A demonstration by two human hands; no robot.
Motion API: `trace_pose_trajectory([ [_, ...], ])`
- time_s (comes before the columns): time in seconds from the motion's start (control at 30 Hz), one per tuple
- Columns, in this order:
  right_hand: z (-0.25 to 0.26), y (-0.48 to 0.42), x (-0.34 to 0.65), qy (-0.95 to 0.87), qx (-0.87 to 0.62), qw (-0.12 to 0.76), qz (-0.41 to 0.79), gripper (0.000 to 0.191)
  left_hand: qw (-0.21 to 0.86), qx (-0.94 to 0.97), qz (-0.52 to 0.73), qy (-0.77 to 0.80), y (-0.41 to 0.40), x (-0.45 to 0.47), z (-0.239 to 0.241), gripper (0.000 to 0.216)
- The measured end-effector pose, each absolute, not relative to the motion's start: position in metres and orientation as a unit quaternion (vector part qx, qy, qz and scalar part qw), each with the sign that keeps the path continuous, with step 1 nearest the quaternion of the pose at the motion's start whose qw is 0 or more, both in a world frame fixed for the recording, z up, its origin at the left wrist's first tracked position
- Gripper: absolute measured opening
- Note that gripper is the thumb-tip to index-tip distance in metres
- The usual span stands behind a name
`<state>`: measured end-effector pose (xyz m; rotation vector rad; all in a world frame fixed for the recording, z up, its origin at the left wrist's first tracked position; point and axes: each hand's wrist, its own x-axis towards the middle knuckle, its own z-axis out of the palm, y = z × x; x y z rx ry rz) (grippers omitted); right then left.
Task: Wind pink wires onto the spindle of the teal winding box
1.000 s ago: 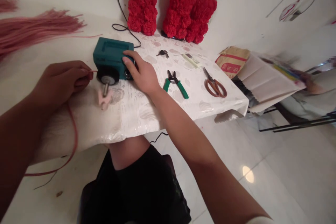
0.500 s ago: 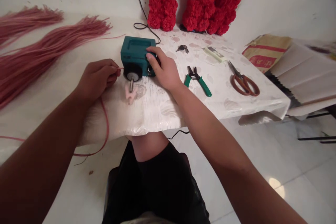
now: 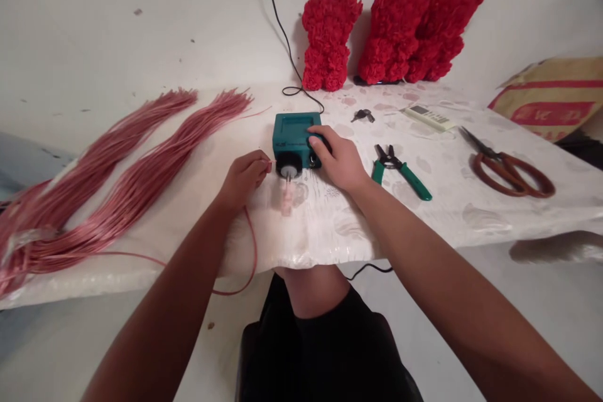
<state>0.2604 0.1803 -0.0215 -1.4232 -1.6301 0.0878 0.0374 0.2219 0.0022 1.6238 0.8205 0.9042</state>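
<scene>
A small teal machine (image 3: 294,136) with a black wheel and a metal shaft stands near the table's front edge. A pink piece (image 3: 286,199) sits on the shaft's end. My left hand (image 3: 244,177) is closed, pinching the end of a pink strand (image 3: 253,251) just left of the wheel. The strand loops down over the table edge. My right hand (image 3: 340,159) rests on the machine's right side, fingers curled against it.
Two bundles of pink strands (image 3: 127,185) lie at the left. Green pliers (image 3: 400,171), brown scissors (image 3: 506,167), keys (image 3: 362,115) and a white remote (image 3: 429,117) lie right of the machine. Red flower bears (image 3: 391,32) lean on the wall. A black cable (image 3: 281,25) runs up the wall.
The camera has tilted up and swung left, so the strand bundles show in full. Both hands keep their places at the machine.
</scene>
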Motion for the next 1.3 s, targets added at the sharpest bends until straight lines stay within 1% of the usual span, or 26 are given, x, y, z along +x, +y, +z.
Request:
trace_pose_trajectory([
  [0.3,-0.018,0.177,0.258,-0.657,-0.59,0.467,0.047,0.041,0.533,0.678,0.377,0.34,0.223,0.036,0.001,0.016],
  [0.67,-0.016,0.175,0.256,-0.653,-0.604,0.452,0.063,0.043,0.537,0.691,0.357,0.327,0.224,0.031,-0.002,0.037],
  [1.3,-0.012,0.174,0.254,-0.652,-0.602,0.453,0.083,0.041,0.562,0.685,0.345,0.31,0.221,0.025,0.001,0.038],
])
